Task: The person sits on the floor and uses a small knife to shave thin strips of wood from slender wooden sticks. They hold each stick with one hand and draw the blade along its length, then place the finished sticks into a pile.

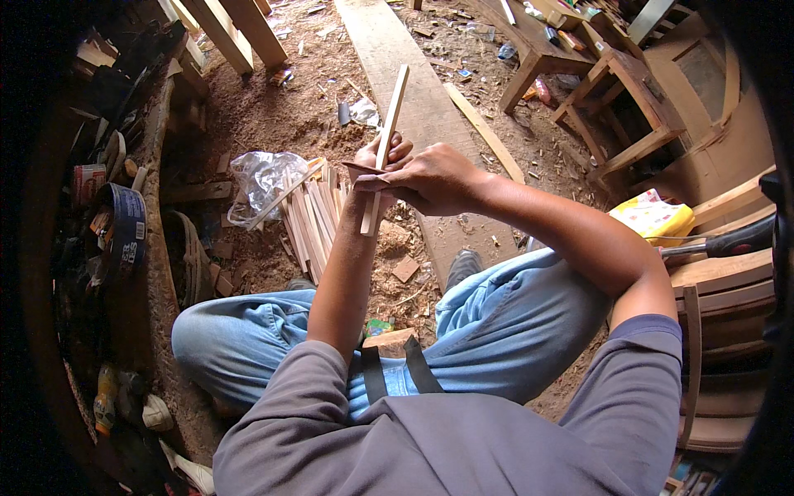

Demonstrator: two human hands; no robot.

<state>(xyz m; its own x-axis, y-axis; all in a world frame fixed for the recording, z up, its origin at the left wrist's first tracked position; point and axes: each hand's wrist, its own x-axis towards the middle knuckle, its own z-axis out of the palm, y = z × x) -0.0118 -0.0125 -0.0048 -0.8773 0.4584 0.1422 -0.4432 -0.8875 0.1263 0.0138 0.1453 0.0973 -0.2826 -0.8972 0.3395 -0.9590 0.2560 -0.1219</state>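
In the middle of the view my left hand [386, 149] grips a pale narrow wooden strip [397, 95], held slanting upward in front of me. My right hand [426, 178] is closed on a small, thin dark brown piece [361, 169] laid across the strip, with its fingers against the wood; I cannot make out exactly what that piece is. Beyond my left forearm, a bundle of similar strips [310, 223] lies on the floor beside a crumpled clear plastic bag [256, 186].
A long plank [372, 37] runs over the shaving-strewn floor. Wooden furniture [529, 78] stands at upper right. A yellow bag [653, 215], a black-handled tool [736, 240] and curved wood pieces [719, 289] lie at my right. A cluttered ledge with a blue bucket [124, 231] borders my left.
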